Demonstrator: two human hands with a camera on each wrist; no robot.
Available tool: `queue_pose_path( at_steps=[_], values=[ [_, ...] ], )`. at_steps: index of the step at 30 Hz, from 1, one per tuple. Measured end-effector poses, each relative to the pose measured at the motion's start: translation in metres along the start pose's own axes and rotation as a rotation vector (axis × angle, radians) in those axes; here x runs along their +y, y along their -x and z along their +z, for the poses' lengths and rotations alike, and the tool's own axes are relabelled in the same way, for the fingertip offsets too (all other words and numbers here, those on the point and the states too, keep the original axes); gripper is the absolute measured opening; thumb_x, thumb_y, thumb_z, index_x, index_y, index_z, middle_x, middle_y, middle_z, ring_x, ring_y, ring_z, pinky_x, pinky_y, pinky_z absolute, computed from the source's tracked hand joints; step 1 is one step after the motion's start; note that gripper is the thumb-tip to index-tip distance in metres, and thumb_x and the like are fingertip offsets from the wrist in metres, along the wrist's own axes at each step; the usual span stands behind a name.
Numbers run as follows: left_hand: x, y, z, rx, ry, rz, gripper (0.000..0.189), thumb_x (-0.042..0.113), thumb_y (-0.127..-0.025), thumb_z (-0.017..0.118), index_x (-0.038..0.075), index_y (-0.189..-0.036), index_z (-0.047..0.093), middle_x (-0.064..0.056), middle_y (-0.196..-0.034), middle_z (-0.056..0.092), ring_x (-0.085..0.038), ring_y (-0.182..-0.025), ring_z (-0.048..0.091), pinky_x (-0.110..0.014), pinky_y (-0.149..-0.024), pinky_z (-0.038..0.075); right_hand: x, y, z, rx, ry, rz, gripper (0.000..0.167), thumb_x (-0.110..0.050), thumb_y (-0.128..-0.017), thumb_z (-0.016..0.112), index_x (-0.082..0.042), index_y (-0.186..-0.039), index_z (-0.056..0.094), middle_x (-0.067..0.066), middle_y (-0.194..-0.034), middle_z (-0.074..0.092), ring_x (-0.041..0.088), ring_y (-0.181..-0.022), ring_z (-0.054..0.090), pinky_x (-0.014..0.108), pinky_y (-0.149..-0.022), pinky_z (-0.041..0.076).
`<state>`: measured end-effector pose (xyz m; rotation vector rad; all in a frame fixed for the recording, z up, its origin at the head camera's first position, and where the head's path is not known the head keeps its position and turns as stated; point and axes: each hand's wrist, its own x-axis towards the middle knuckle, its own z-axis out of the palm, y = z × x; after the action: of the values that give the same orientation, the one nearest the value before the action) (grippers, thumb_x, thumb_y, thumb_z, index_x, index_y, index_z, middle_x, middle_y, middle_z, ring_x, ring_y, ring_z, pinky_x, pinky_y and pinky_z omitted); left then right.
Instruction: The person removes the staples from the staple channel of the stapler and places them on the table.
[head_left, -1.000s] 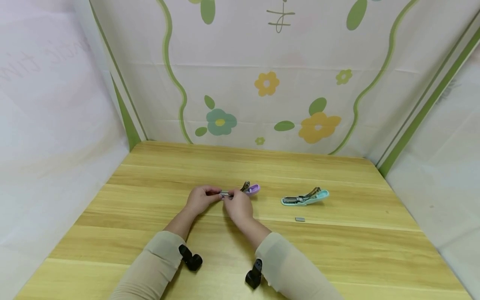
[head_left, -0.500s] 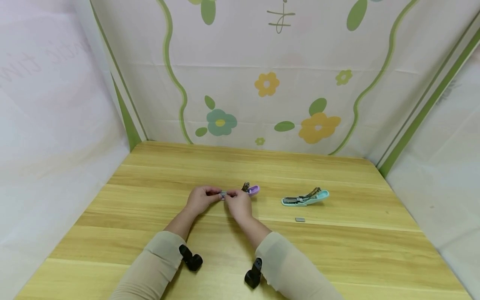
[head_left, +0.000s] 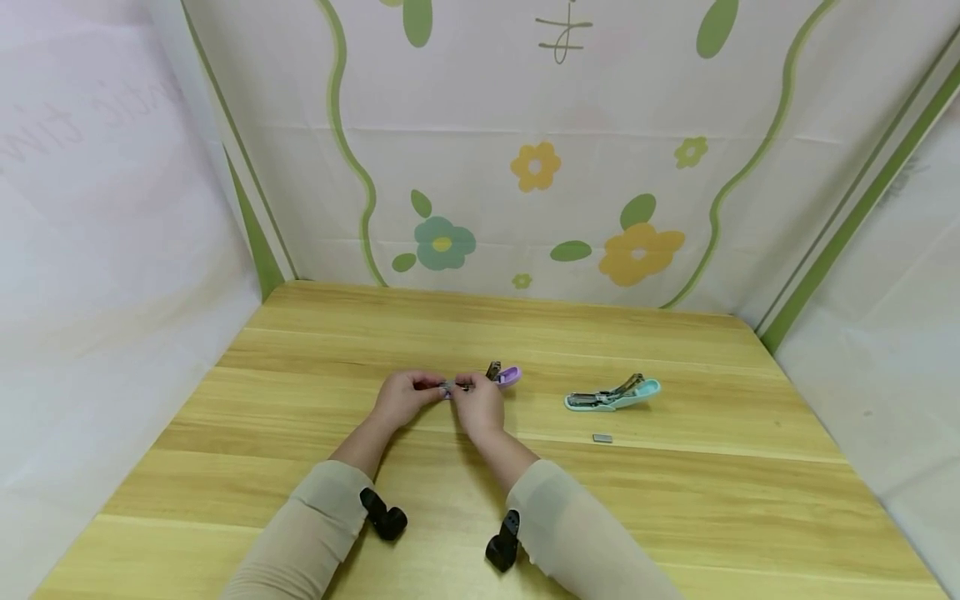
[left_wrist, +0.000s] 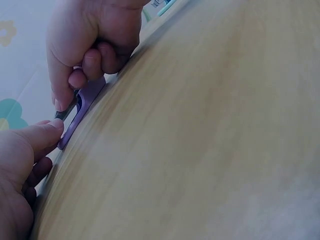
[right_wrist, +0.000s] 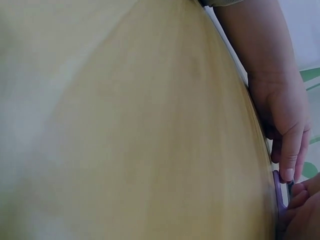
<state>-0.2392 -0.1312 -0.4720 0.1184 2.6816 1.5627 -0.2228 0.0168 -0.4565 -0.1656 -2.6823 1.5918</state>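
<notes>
A purple stapler [head_left: 510, 377] lies opened out on the table, its metal part raised near the purple end on the right. My left hand [head_left: 401, 400] pinches its left end between thumb and fingers. Over the middle is my right hand [head_left: 480, 408], its fingertips at the metal channel and largely covering it. In the left wrist view, the right hand [left_wrist: 95, 40] has its index finger on the dark metal, other fingers curled against the purple body [left_wrist: 82, 107]. The left thumb [left_wrist: 47, 132] presses at the tip.
A mint-green stapler [head_left: 626, 393], also opened out, lies to the right of the hands. In front of it is a small grey strip of staples [head_left: 602, 438]. A flowered white cloth [head_left: 450, 167] rises behind the wooden table [head_left: 675, 517], with more cloth at both sides.
My right fingertips have shifted slightly along the purple stapler, and a bit more metal shows between the hands than half a second ago. The left hand keeps its place.
</notes>
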Motion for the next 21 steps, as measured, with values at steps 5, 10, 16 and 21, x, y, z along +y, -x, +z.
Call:
queue_pose_path(
  at_steps=[5,10,16,21],
  values=[
    [0.0,0.0,0.0,0.001,-0.011,0.012,0.02,0.02,-0.087,0.075,0.011,-0.105,0.076,-0.006,-0.105,0.075,-0.023,-0.101,0.066,-0.041,-0.09,0.053,0.0,0.0,-0.001,-0.029,0.051,-0.034,0.022,-0.018,-0.095,0.064,-0.008,-0.112,0.073,0.009,-0.117,0.072,0.027,-0.116,0.064,0.042,-0.096,0.052],
    [-0.001,0.0,0.001,0.009,-0.025,0.013,0.019,0.021,-0.086,0.075,0.012,-0.104,0.077,-0.005,-0.104,0.075,-0.022,-0.1,0.066,-0.04,-0.089,0.053,0.0,0.0,-0.003,-0.041,0.063,-0.044,0.02,-0.016,-0.096,0.062,-0.008,-0.111,0.071,0.011,-0.115,0.072,0.027,-0.108,0.066,0.04,-0.089,0.054],
    [0.001,0.001,0.001,0.009,-0.018,0.01,0.019,0.02,-0.085,0.076,0.011,-0.103,0.077,-0.006,-0.104,0.075,-0.021,-0.099,0.066,-0.04,-0.088,0.053,0.0,0.002,-0.01,-0.075,0.035,-0.058,0.02,-0.017,-0.096,0.061,-0.009,-0.113,0.068,0.01,-0.096,0.07,0.015,-0.072,0.057,0.026,-0.061,0.046],
    [0.001,0.0,0.0,0.006,-0.018,0.007,0.02,0.019,-0.086,0.076,0.011,-0.104,0.077,-0.006,-0.104,0.075,-0.021,-0.097,0.066,-0.039,-0.087,0.053,0.004,0.006,-0.02,-0.13,-0.052,-0.083,0.022,-0.016,-0.095,0.063,-0.007,-0.114,0.068,0.0,-0.067,0.054,0.009,-0.054,0.043,0.019,-0.048,0.036]
  ],
)
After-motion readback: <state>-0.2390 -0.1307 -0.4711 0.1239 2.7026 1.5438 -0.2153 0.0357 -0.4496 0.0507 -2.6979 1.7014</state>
